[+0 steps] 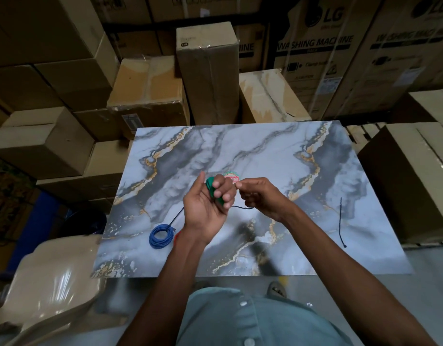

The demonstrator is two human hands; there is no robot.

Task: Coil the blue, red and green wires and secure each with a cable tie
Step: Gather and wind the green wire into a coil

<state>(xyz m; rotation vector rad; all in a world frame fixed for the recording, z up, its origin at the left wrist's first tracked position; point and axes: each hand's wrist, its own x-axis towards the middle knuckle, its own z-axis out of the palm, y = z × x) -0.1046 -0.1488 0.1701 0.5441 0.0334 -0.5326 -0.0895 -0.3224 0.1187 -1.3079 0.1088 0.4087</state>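
Note:
My left hand [208, 206] is closed around a coil of green wire [211, 186], held above the middle of the marble-patterned table [240, 151]. My right hand [260, 196] pinches a thin black cable tie [242, 208] that runs from the green coil toward it. A coiled blue wire [161, 236] lies on the table at the front left, with a black tie tail sticking out up and to the right. A sliver of red wire [176, 237] shows beside my left wrist, mostly hidden. A loose black cable tie [340, 222] lies on the table's right side.
Cardboard boxes [208, 71] are stacked behind the table and on both sides. A beige plastic chair [48, 283] stands at the front left. A round red and green sticker [232, 177] sits on the table just behind my hands.

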